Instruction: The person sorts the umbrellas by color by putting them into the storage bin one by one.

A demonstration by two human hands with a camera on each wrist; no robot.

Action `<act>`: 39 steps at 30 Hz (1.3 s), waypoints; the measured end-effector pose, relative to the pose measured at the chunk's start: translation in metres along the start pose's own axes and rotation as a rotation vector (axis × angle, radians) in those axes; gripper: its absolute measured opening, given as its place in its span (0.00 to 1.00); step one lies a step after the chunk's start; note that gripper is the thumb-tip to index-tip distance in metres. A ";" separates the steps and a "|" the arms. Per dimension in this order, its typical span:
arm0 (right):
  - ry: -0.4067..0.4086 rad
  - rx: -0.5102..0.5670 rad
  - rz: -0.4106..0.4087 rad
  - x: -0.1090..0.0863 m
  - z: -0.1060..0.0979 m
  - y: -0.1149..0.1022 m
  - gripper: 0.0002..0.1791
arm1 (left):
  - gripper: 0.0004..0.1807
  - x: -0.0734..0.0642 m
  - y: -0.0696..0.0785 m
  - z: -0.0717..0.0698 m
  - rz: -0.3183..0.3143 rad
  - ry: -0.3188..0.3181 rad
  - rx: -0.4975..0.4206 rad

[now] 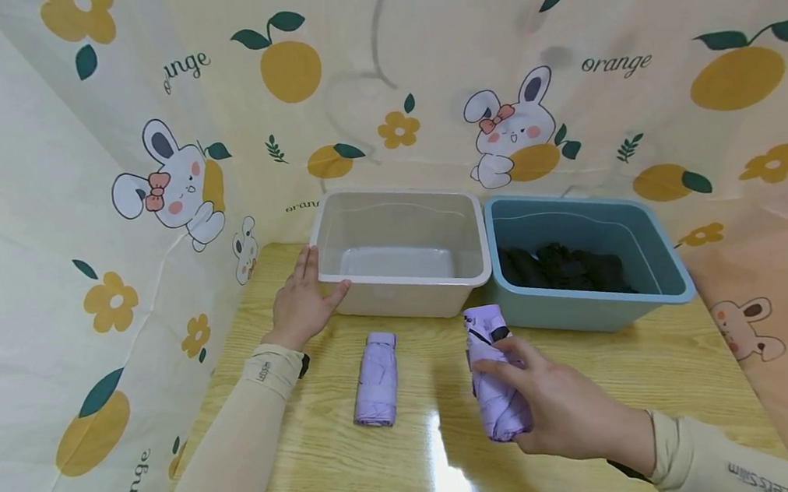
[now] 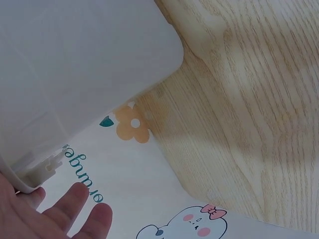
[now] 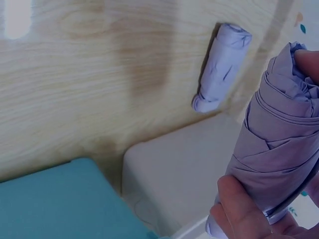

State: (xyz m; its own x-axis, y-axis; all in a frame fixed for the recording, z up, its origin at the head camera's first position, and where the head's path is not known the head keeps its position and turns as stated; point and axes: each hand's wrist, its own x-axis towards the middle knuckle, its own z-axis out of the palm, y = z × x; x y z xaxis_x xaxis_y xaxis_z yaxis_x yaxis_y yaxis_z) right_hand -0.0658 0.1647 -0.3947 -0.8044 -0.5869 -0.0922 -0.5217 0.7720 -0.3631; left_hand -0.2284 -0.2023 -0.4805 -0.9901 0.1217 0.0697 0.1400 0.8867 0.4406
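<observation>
My right hand (image 1: 569, 399) grips a rolled lilac folding umbrella (image 1: 498, 409) above the table, in front of the two bins. In the right wrist view, fingers and thumb hold that umbrella (image 3: 274, 139) near its two ends, showing its wrapped fabric folds. Another lilac folding umbrella (image 1: 376, 380) lies on the table, left of the held one. My left hand (image 1: 301, 305) rests at the front left corner of the white bin (image 1: 404, 280), its fingers extended along the rim. The bin's inside is bare.
Beside the white bin, on its right, stands a blue bin (image 1: 582, 308) with dark bundled things (image 1: 565, 268) in it. Both stand on a wood-grain table (image 1: 300, 457) against a patterned sheet (image 1: 420, 64), which also rises at the left and right.
</observation>
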 end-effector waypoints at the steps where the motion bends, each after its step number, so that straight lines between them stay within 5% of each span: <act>1: 0.003 -0.002 -0.001 -0.001 -0.001 0.000 0.53 | 0.53 0.000 0.000 0.000 0.000 0.000 0.001; 20: 0.049 -0.041 -0.063 -0.005 -0.042 -0.003 0.55 | 0.53 0.003 -0.005 -0.002 -0.006 0.012 0.021; 39: 0.080 -0.135 -0.079 0.064 -0.113 0.008 0.51 | 0.52 0.000 -0.003 0.000 0.005 0.016 -0.001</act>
State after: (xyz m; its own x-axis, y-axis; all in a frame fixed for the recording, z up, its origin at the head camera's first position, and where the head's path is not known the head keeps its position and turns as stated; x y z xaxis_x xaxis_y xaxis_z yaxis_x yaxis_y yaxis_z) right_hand -0.1537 0.1604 -0.2990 -0.7764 -0.6302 0.0076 -0.6135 0.7530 -0.2381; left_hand -0.2289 -0.2052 -0.4817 -0.9891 0.1192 0.0860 0.1451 0.8858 0.4409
